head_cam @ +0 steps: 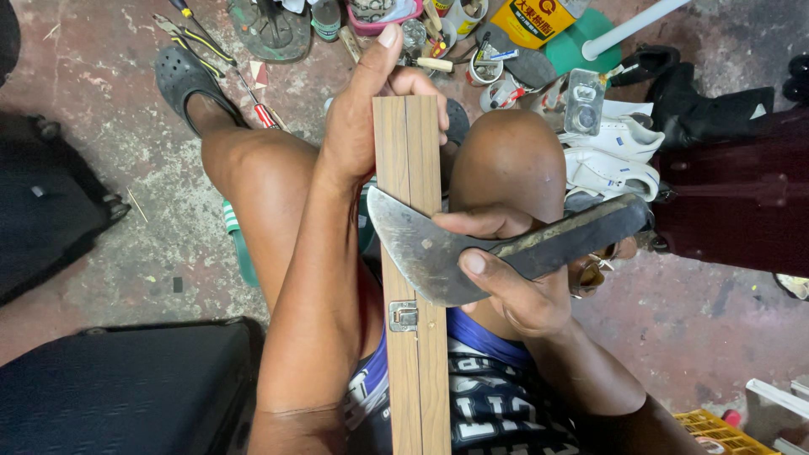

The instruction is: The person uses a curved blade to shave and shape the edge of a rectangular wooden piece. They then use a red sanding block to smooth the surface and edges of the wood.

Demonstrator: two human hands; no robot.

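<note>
L hand grip clamps wood box top; R hand grips curved knife, prob. touching box.

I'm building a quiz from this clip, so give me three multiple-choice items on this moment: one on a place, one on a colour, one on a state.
1. Where is the small metal latch on the wooden box?
A. at the far end, under the left hand
B. on the near part, just below the blade
C. on the floor

2. What colour is the crate at the lower right corner?
A. yellow
B. blue
C. white

3. How is the curved knife held?
A. lying loose on the floor
C. gripped in the left hand
B. gripped in the right hand, its blade across the box

Answers:
1 B, the latch sits just beneath the blade's edge, while the left hand grips the box's far end.
2 A, its lattice is plainly yellow.
3 B, the right hand wraps the handle and the blade lies across the wood.
</note>
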